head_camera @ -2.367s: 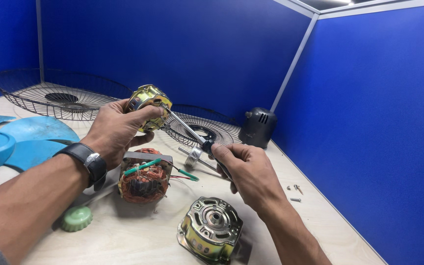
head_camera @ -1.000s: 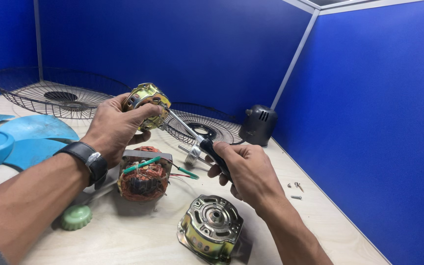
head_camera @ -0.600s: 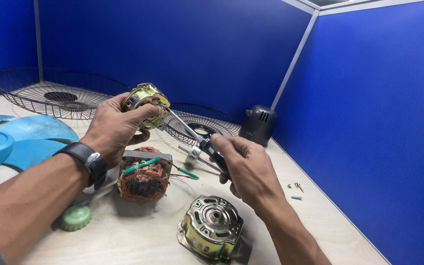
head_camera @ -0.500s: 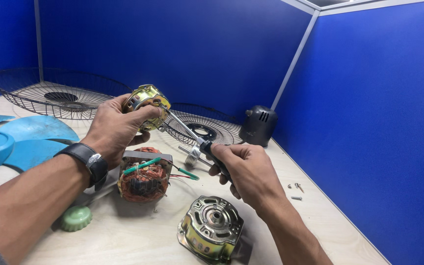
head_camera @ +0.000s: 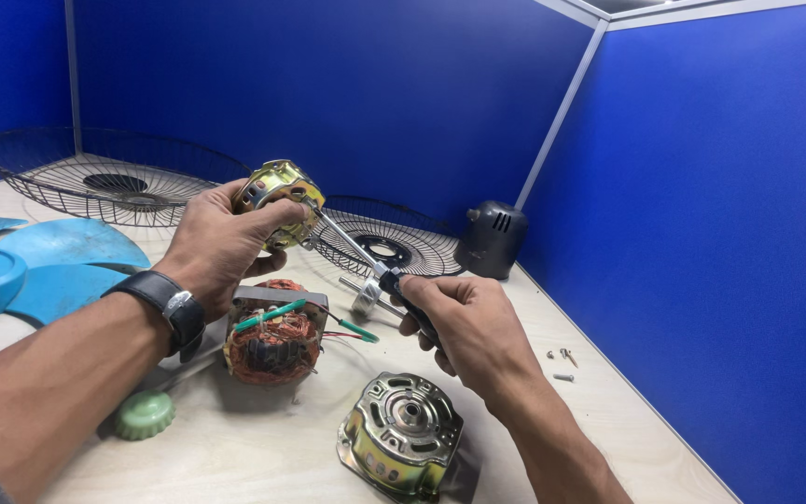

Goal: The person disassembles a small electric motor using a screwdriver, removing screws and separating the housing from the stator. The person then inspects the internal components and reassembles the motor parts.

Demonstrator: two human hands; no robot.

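Far left: blue fan blade [head_camera: 39, 266] on bench [head_camera: 235, 457] | left hand [head_camera: 221, 247] grip clamped on brass-coloured motor cover [head_camera: 277, 191], raised centre; I judge it stiff, light, sharp-rimmed, best held by rim | below: copper-wound stator [head_camera: 272, 341] | right hand [head_camera: 468, 322] grip closed on screwdriver [head_camera: 366, 257], tip at cover | near right: second motor cover [head_camera: 401, 446].

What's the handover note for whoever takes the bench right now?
Left hand: holds the gold motor end cover up off the table.
Right hand: grips the screwdriver, tip at the cover.
On the table: copper-wound stator, second end cover, rotor with shaft, green cap, loose screws.
Done: motor is apart, fan guards and blue blade are off.
Left: the screwdriver work on the held cover.
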